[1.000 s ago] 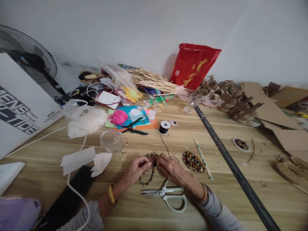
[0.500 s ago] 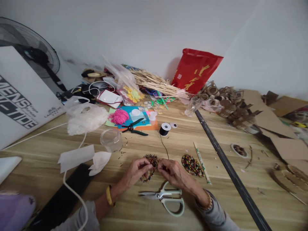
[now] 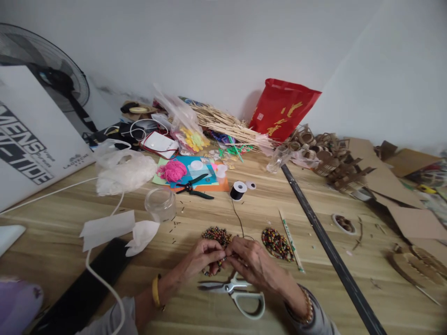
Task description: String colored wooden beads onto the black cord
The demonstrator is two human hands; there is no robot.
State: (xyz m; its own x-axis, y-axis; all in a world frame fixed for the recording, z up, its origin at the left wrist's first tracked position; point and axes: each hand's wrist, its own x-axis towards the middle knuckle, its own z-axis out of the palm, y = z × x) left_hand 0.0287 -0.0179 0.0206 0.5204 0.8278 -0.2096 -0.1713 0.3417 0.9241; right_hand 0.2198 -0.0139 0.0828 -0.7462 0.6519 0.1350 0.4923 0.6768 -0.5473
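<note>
My left hand (image 3: 200,257) is closed in a pinch at a string of small multicoloured beads (image 3: 215,234), part of which lies coiled behind the fingers. Right against those fingertips, my right hand (image 3: 256,261) pinches too, and a thin black cord (image 3: 238,217) runs into it from a spool (image 3: 238,191). What sits between the touching fingertips is too small to make out. Below the hands lie scissors with pale handles (image 3: 248,296), blades pointing left. A second coil of beads (image 3: 277,244) rests to the right of my right hand.
Beyond the hands are black-handled pliers (image 3: 192,187), pink yarn (image 3: 172,171) and a clear jar (image 3: 160,204). A green-and-white stick (image 3: 291,241) lies near a long dark strip (image 3: 328,246) crossing the table. Cardboard (image 3: 412,216) is at right, a red bag (image 3: 284,111) against the wall.
My fingertips have come together, the right hand shifting slightly down and left over part of the scissors' handle. The view has tilted a little.
</note>
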